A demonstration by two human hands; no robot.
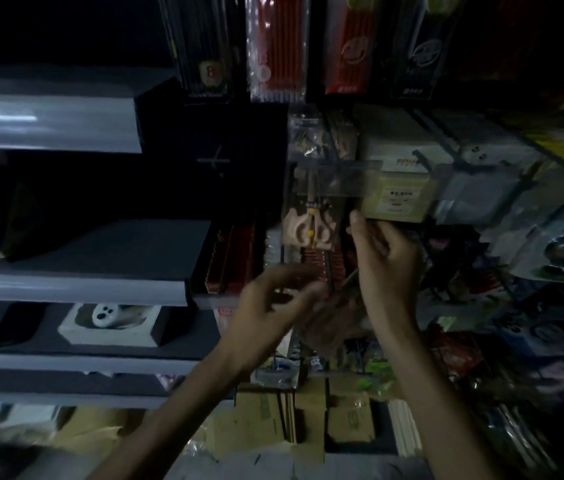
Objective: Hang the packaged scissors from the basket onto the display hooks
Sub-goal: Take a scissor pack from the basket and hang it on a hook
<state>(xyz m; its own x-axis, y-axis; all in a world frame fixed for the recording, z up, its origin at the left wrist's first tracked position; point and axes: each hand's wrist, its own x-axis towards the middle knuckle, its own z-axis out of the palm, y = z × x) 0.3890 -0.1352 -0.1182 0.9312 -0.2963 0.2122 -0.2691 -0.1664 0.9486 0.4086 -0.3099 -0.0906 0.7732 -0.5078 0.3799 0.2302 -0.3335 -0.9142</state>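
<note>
Both hands are reaching up to the dim rack [453, 157], the right hand [387, 261] pinching the side edge of the scissors pack [311, 220], probably steadying it while it is hanging there, and the left hand [273, 299] is hovering below, fingers curled, grip too blurred to tell.

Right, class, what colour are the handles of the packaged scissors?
The scissors' handles look pale peach, though dimly lit; the head view shows them.
</note>
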